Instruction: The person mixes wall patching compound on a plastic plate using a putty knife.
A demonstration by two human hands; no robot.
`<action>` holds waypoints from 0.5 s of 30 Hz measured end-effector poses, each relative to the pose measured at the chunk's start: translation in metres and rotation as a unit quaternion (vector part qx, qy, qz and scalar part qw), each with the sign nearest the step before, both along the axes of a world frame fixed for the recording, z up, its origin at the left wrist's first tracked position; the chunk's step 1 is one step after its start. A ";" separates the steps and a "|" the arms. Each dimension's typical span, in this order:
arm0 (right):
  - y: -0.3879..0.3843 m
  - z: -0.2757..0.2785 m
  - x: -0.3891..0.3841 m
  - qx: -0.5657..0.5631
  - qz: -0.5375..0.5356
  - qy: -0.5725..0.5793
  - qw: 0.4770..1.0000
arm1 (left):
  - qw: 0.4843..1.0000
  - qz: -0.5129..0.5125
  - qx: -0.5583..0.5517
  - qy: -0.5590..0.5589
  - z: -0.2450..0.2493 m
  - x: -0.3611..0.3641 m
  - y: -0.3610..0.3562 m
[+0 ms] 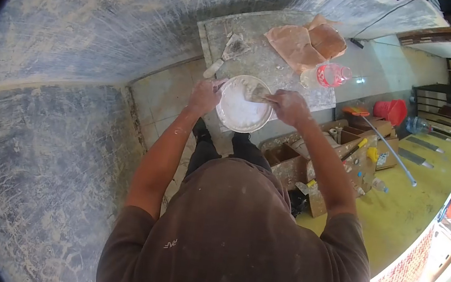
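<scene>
A round white bowl [238, 118] holds white plaster paste, at the front edge of a grey dusty slab table [261, 53]. My left hand [204, 96] grips the bowl's left rim. My right hand [288, 106] is closed on a putty knife [255, 92] whose blade lies in the paste near the bowl's far rim. A second putty knife [226, 52] with a pale handle rests on the table, beyond my left hand.
A brown paper bag [306, 41] and a plastic bottle with a red label [327, 74] lie on the table. Cardboard boxes with tools [345, 152], a red bucket [391, 110] and a long-handled tool [388, 149] sit on the floor at right. A scraped plaster wall [75, 62] fills the left.
</scene>
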State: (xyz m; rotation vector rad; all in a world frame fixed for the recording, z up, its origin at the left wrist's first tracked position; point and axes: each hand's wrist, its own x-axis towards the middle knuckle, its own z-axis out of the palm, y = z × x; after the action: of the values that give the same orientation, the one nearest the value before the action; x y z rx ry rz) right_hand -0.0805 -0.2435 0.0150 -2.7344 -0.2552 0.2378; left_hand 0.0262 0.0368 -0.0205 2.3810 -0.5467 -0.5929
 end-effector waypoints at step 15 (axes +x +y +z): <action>-0.003 0.043 0.058 -0.075 0.059 0.137 0.986 | 0.999 0.000 -0.027 -0.021 -0.003 -0.003 -0.002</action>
State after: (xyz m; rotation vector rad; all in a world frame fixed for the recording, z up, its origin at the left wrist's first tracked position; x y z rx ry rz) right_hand -0.0222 -0.2467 0.0579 -2.7918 -0.3329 0.6847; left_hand 0.0235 0.0349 -0.0238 2.3463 -0.5741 -0.5218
